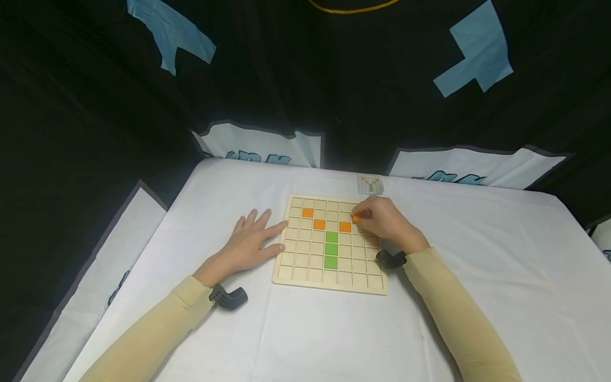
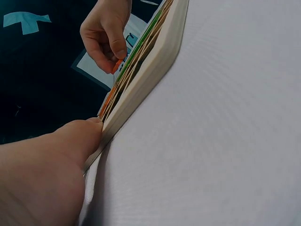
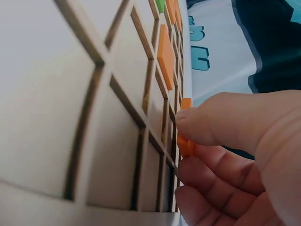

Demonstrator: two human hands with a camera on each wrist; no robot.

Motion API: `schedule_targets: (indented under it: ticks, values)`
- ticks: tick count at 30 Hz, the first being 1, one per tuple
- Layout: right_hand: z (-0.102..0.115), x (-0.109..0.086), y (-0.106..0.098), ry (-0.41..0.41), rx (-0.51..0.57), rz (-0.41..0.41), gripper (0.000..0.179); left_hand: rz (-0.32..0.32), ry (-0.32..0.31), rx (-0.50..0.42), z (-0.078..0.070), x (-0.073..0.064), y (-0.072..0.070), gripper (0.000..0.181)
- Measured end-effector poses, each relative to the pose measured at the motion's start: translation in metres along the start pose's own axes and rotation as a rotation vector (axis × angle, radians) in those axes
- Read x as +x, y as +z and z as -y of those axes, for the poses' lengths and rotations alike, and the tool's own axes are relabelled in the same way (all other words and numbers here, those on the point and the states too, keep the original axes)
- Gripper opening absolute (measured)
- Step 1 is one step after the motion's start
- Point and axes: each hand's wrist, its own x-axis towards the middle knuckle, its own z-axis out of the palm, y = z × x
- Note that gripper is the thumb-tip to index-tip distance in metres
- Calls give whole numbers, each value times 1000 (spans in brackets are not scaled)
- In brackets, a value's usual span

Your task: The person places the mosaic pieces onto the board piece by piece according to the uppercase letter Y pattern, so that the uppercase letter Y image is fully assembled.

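Observation:
A square wooden grid board [image 1: 305,275] lies on the table. Three green tiles [image 1: 331,249] form a column in its middle cells, and three orange tiles [image 1: 319,224] sit in cells above them. Between thumb and fingers my right hand [image 1: 385,218] pinches an orange tile [image 3: 186,147] at the board's upper right; whether the tile touches a cell I cannot tell. My left hand [image 1: 248,244] lies spread on the cloth at the left side, its thumb [image 2: 87,129] and a finger touching the board's edge.
A small card [image 1: 370,184] with a printed coloured grid lies behind the board. White cloth [image 1: 305,334] covers the table. Dark curtains [image 1: 296,69] with blue tape hang at the back. Each wrist wears a black camera mount [image 1: 230,298].

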Motion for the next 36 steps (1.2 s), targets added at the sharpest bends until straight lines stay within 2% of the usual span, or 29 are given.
schedule_targets:
  ticks: [13, 21, 36]
  values:
    - [-4, 6, 6, 53, 36, 32, 31, -1, 4, 11, -1, 1, 1, 61]
    - [-4, 8, 7, 49, 35, 19, 31, 2, 0, 13, -1, 0, 0, 62]
    - [-3, 9, 9, 90, 62, 13, 31, -5, 1, 4, 2, 1, 2, 62]
